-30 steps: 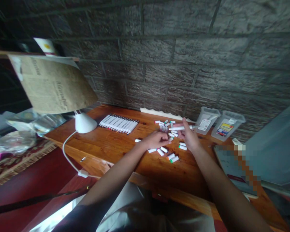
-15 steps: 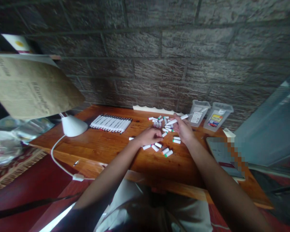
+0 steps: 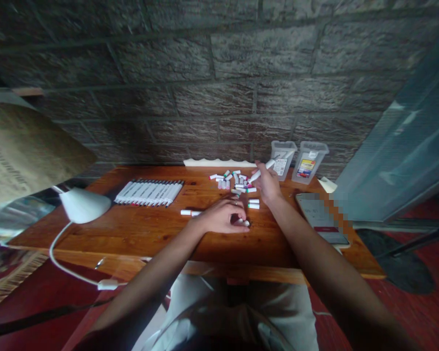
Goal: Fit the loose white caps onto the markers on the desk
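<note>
My right hand (image 3: pixel 269 184) is closed around a white marker (image 3: pixel 261 170), tilted up to the right, its lower end over a loose pile of white marker caps (image 3: pixel 237 180) with coloured ends. My left hand (image 3: pixel 225 217) rests low on the desk, fingers curled around some white marker caps (image 3: pixel 242 223) that partly show by the fingertips. Two green-ended caps (image 3: pixel 254 204) lie between my hands. An orange-ended cap (image 3: pixel 186 212) sticks out left of my left wrist. To the left, a row of white markers (image 3: pixel 149 193) lies side by side.
Two clear plastic containers (image 3: pixel 312 163) stand at the back right against the brick wall. A tablet (image 3: pixel 322 219) lies on the desk's right side. At left is a lamp with a white base (image 3: pixel 84 204) and a cord. A white wavy strip (image 3: pixel 219 163) runs along the wall.
My left hand has moved down and toward me, over the nearer caps, which now lie under and within its fingers. My right hand still holds the marker, now tilted more steeply. The view has turned right.
</note>
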Demonstrator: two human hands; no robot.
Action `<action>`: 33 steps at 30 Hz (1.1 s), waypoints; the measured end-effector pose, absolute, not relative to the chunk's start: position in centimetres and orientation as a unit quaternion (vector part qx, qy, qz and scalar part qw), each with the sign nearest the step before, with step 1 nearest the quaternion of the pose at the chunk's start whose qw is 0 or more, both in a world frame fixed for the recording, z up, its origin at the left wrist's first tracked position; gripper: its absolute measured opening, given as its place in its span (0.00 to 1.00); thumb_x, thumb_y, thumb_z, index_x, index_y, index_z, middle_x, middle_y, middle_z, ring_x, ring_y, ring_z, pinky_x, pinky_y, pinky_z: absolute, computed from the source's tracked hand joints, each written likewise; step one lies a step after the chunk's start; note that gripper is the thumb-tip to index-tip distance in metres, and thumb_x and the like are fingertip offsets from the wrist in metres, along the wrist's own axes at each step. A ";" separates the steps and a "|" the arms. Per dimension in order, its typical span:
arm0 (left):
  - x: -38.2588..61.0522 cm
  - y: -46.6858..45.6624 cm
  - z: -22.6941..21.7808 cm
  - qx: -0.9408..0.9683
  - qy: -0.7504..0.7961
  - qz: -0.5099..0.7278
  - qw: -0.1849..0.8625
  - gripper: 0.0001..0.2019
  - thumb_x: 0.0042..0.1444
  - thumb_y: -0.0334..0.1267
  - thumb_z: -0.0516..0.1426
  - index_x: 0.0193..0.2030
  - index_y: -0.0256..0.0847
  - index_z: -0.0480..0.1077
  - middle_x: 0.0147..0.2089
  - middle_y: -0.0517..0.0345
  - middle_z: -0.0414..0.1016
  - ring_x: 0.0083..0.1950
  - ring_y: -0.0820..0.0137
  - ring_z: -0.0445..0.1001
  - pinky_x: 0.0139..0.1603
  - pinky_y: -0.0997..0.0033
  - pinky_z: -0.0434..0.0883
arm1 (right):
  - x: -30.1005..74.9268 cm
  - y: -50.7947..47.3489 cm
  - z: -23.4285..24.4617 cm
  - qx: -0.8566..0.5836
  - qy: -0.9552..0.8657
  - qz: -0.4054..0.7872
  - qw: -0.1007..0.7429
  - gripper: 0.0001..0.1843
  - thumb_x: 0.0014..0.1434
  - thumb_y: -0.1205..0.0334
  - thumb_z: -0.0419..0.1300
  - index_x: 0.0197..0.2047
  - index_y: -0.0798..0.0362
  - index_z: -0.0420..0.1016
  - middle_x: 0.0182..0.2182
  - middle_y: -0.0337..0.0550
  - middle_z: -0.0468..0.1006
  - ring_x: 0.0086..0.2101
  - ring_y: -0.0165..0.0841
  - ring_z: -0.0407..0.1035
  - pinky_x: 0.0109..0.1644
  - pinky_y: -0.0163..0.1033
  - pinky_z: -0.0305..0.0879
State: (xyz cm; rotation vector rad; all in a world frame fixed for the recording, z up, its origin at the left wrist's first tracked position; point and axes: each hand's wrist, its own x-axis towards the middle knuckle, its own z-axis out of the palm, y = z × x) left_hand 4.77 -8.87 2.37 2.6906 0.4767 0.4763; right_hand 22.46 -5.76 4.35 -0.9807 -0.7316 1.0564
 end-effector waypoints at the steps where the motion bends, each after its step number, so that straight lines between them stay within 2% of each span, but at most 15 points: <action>1: 4.8 -8.9 2.3 0.955 0.174 0.161 0.177 0.12 0.55 0.48 0.62 0.35 0.41 0.76 0.36 0.56 0.74 0.41 0.70 0.71 0.52 0.70 0.64 | 22.5 -5.7 4.4 -0.441 -0.328 0.472 0.690 0.21 0.49 0.45 0.64 0.20 0.53 0.66 0.10 0.30 0.54 0.14 0.21 0.44 0.18 0.32 0.41; 4: 4.9 -8.9 2.1 0.957 0.179 0.160 0.161 0.09 0.56 0.45 0.62 0.35 0.42 0.76 0.39 0.56 0.75 0.44 0.68 0.72 0.59 0.66 0.61 | 22.4 -5.8 4.5 -0.439 -0.328 0.479 0.686 0.21 0.47 0.45 0.65 0.20 0.53 0.67 0.10 0.30 0.54 0.14 0.22 0.44 0.18 0.33 0.41; 7: 5.0 -8.8 2.1 0.947 0.189 0.208 0.156 0.09 0.59 0.44 0.59 0.37 0.41 0.75 0.42 0.54 0.76 0.48 0.66 0.72 0.60 0.65 0.61 | 22.4 -6.1 4.8 -0.408 -0.321 0.499 0.694 0.21 0.46 0.45 0.66 0.21 0.53 0.66 0.10 0.29 0.53 0.14 0.20 0.43 0.18 0.32 0.39; 9: 4.9 -8.5 2.0 0.922 0.219 0.271 0.168 0.11 0.61 0.45 0.58 0.39 0.40 0.74 0.43 0.52 0.76 0.49 0.66 0.72 0.57 0.66 0.64 | 22.4 -6.2 5.1 -0.373 -0.309 0.524 0.701 0.20 0.45 0.47 0.67 0.22 0.53 0.66 0.10 0.27 0.51 0.14 0.20 0.41 0.18 0.32 0.37; 12: 4.7 -8.1 1.8 0.864 0.283 0.366 0.199 0.11 0.62 0.45 0.56 0.41 0.38 0.73 0.40 0.53 0.76 0.42 0.69 0.72 0.48 0.70 0.68 | 22.5 -6.5 5.5 -0.330 -0.301 0.565 0.694 0.19 0.44 0.48 0.68 0.24 0.53 0.66 0.10 0.26 0.49 0.14 0.19 0.41 0.18 0.31 0.36; 17: 4.4 -7.9 1.6 0.805 0.340 0.438 0.213 0.12 0.61 0.46 0.57 0.40 0.38 0.71 0.30 0.60 0.70 0.32 0.75 0.67 0.37 0.76 0.65 | 22.0 -6.9 5.4 -0.320 -0.356 0.554 0.681 0.20 0.46 0.47 0.68 0.26 0.54 0.68 0.11 0.27 0.53 0.14 0.19 0.43 0.19 0.31 0.38; 22: 4.4 -7.9 1.6 0.786 0.363 0.449 0.220 0.14 0.62 0.48 0.57 0.42 0.38 0.69 0.33 0.59 0.71 0.32 0.75 0.67 0.36 0.76 0.65 | 21.5 -6.9 4.8 -0.346 -0.391 0.519 0.677 0.20 0.48 0.47 0.66 0.23 0.54 0.67 0.11 0.29 0.55 0.14 0.21 0.47 0.20 0.32 0.41; 33: 4.1 -7.4 1.3 0.782 0.365 0.467 0.193 0.15 0.60 0.48 0.59 0.43 0.38 0.70 0.36 0.58 0.73 0.33 0.75 0.69 0.36 0.76 0.66 | 21.7 -6.4 4.3 -0.373 -0.366 0.501 0.690 0.19 0.45 0.48 0.67 0.23 0.53 0.66 0.12 0.29 0.55 0.14 0.21 0.46 0.19 0.33 0.40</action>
